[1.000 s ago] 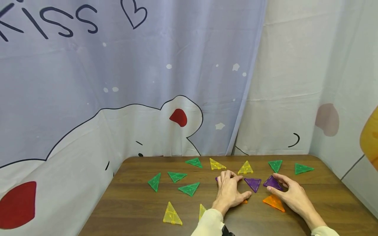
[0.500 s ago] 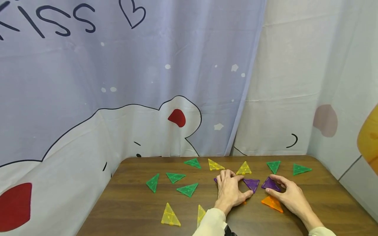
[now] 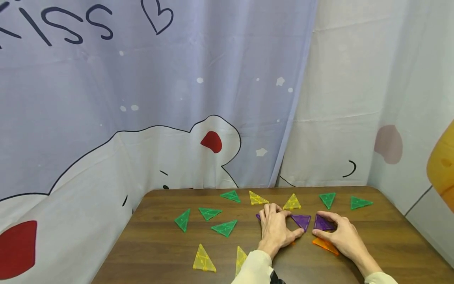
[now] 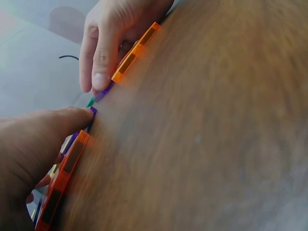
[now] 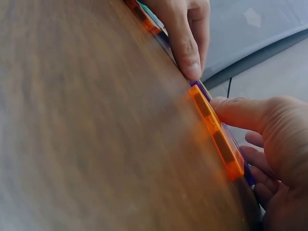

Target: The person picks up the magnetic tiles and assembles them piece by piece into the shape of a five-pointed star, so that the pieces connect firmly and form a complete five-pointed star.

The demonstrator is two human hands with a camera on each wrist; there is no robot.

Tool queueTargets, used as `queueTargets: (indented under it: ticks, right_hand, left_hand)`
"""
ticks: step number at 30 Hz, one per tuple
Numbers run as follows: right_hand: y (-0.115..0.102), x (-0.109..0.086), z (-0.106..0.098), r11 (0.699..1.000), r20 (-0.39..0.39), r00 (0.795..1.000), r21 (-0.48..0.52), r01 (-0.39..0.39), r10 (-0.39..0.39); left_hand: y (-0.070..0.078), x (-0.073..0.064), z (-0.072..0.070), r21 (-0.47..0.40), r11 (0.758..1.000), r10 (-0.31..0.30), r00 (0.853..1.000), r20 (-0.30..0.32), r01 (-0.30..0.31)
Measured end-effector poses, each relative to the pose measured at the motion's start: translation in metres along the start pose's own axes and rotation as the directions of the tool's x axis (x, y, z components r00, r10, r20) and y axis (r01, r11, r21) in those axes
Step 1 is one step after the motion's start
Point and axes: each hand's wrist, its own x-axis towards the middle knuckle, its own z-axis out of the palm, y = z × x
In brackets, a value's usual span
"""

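Lower right, the left hand (image 3: 276,231) grips one purple triangle (image 3: 301,221) between thumb and forefinger, and the right hand (image 3: 342,236) pinches a second purple triangle (image 3: 322,223) just beside it. The left hand mostly covers a third purple piece (image 3: 258,216) and an orange piece (image 4: 62,178); an orange triangle (image 3: 325,246) shows below the right — farther out, green triangles (image 3: 225,228) and yellow triangles (image 3: 203,259) lie across the counter (image 3: 159,252), a sleeve (image 3: 254,269) overlapping one at bottom centre.

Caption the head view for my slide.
Right hand holding one purple triangle, left hand touching another, among colorful tiles on a table.
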Motion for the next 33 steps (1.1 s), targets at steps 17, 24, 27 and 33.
queueTargets:
  ticks: [17, 24, 27, 33]
  right_hand:
    - [-0.011, 0.002, 0.016, 0.999, -0.085, 0.996, -0.043, 0.010, -0.014]
    - [-0.010, 0.002, 0.014, 0.998, -0.074, 0.997, -0.066, 0.005, -0.010]
    - [-0.009, 0.002, 0.015, 0.998, -0.073, 0.997, -0.068, 0.000, -0.005]
    - [-0.008, 0.002, 0.014, 0.998, -0.077, 0.997, -0.056, -0.005, 0.000]
  left_hand:
    - [0.002, 0.001, 0.000, -0.002, 1.000, 0.013, 1.000, 0.003, -0.013]
    - [0.002, 0.001, 0.001, -0.009, 1.000, 0.016, 1.000, 0.001, -0.016]
    - [0.002, 0.001, 0.001, -0.003, 1.000, 0.019, 1.000, 0.000, -0.019]
    - [0.007, -0.001, -0.007, -0.003, 1.000, 0.026, 1.000, -0.016, -0.026]
